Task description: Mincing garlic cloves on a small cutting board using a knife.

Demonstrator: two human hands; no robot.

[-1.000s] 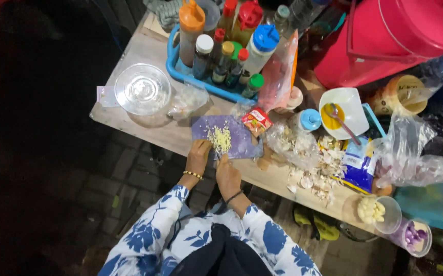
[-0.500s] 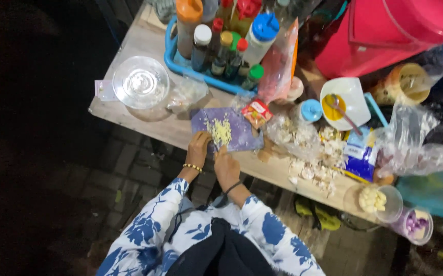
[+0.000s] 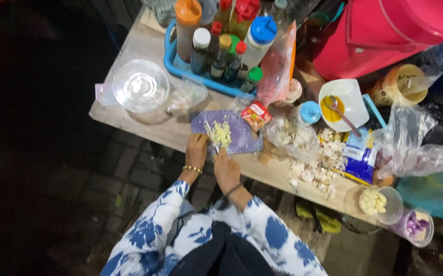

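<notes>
At the centre of the frame, the left hand (image 3: 196, 151) rests on the near edge of a purple cutting board (image 3: 242, 139); its fingers look curled, though whether they grip anything I cannot tell. Just right of it, the right hand (image 3: 226, 170) is closed around a knife (image 3: 211, 134), whose blade lies across the board beside a small heap of chopped garlic (image 3: 223, 134). The board sits on a wooden table (image 3: 155, 130). A clear glass lid (image 3: 141, 85) lies upper left, a blue tray of bottles (image 3: 173, 60) above, garlic skins (image 3: 317, 166) to the right. Dark paving (image 3: 129, 179) lies below.
</notes>
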